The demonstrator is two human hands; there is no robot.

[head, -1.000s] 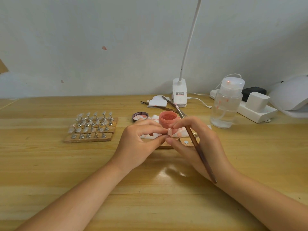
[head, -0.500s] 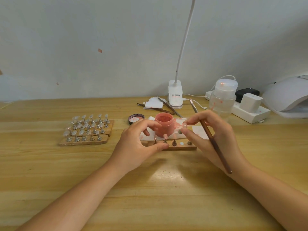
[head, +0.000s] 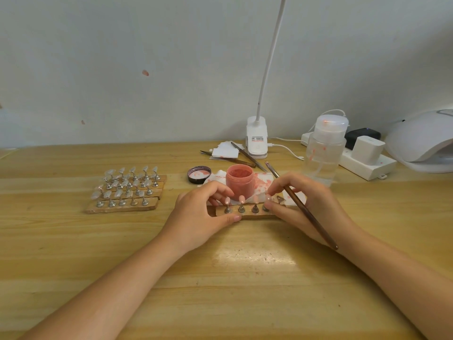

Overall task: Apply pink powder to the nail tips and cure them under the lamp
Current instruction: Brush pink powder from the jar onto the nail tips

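Four pink nail tips [head: 241,199] stand on a wooden strip [head: 247,213] lying crosswise on the worktop [head: 245,278], between both hands. Left hand [head: 196,214] pinches the strip's left end; right hand [head: 308,207] holds a brush [head: 302,207] while its fingers [head: 269,204] pinch the rightmost stand. Curing lamp [head: 421,138] sits far right, nearer the right hand; the strip probably goes there next. Powder jar [head: 239,180] stands open just behind.

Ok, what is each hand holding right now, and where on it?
The right hand holds the brush mid-handle and pinches the fourth nail tip on its stand. The left hand grips the wooden strip at its left end.
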